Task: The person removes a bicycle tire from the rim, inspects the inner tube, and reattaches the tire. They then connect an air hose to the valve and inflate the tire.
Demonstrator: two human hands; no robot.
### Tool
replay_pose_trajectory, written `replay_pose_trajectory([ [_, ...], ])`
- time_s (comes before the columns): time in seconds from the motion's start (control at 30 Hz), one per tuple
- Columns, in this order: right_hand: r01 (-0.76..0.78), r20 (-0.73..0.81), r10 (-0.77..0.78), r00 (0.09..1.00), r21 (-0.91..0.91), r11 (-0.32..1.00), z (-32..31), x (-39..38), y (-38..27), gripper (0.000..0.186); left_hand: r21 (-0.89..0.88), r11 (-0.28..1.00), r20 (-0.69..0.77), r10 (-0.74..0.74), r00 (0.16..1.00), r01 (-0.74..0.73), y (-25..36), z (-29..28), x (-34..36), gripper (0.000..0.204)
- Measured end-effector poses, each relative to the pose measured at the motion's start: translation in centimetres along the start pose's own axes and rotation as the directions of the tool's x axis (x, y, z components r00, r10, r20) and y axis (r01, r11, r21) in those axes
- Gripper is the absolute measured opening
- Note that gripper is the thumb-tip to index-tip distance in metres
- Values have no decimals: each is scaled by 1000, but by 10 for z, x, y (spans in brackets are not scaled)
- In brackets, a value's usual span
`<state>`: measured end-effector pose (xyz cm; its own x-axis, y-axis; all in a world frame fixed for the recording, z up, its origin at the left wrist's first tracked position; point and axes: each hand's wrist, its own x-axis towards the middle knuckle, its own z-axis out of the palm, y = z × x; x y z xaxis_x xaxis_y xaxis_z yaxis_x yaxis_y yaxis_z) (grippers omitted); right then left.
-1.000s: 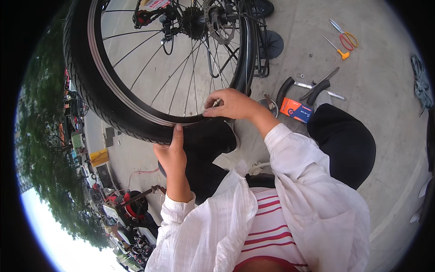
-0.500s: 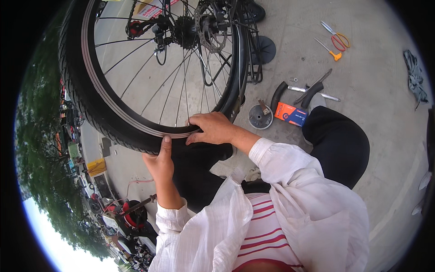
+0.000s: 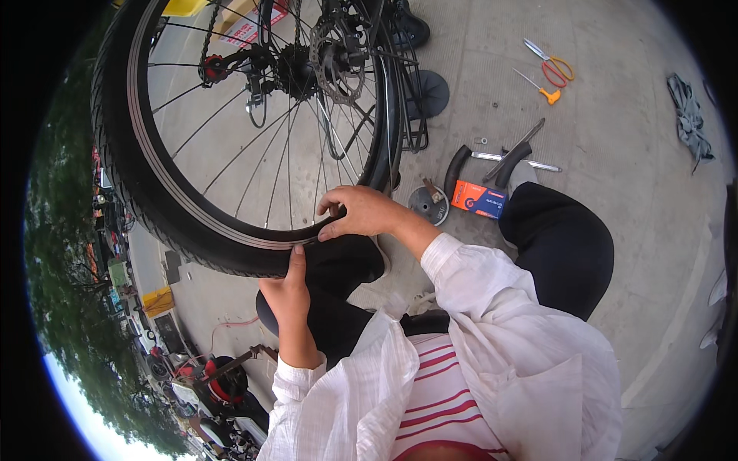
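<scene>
A bicycle wheel with a black tire (image 3: 142, 201) and a striped rim (image 3: 201, 217) stands in front of me, its spokes and brake disc (image 3: 338, 73) facing me. My left hand (image 3: 288, 301) grips the tire's lower edge, thumb pressed where tire meets rim; its other fingers are hidden behind the tire. Just to the right, my right hand (image 3: 365, 211) is closed round the rim. Its fingers curl over the inner edge and its thumb lies on the near side, close to the left thumb.
On the concrete at right lie scissors (image 3: 555, 65), an orange-handled screwdriver (image 3: 548, 95), an orange-and-blue box (image 3: 478, 199), dark curved pieces (image 3: 456, 169), a metal bar (image 3: 530, 162) and a round metal part (image 3: 427, 206). A grey cloth (image 3: 686, 115) lies farther right. Parked vehicles stand left.
The wheel and ground items have shifted left in view. My left hand has slid right along the tire, closer to my right hand, which still holds the rim.
</scene>
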<state>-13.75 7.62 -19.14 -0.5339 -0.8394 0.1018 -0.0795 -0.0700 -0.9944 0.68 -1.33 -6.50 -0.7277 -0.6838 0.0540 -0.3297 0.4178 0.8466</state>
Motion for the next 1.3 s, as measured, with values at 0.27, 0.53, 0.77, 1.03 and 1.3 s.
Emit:
replay_pose_trajectory([
  [0.27,15,123,1,992,-128,992,10,1,-17,58,25,996,139,87,986,-91,8,-30,18,27],
  [0.53,-7,-52,5,999,-42,999,29,-4,-44,57,5,995,98,96,991,-97,24,-45,32,34],
  [0.77,-216,133,181,974,341,915,-16,0,-29,33,-20,1000,-54,8,998,-9,7,-2,1,30],
  [1.03,8,141,-19,990,78,997,10,7,5,63,0,1000,87,6,996,-6,24,-17,13,22],
  [1.3,-150,161,171,972,-136,979,21,4,-24,71,29,998,217,42,975,-49,11,-43,30,24],
])
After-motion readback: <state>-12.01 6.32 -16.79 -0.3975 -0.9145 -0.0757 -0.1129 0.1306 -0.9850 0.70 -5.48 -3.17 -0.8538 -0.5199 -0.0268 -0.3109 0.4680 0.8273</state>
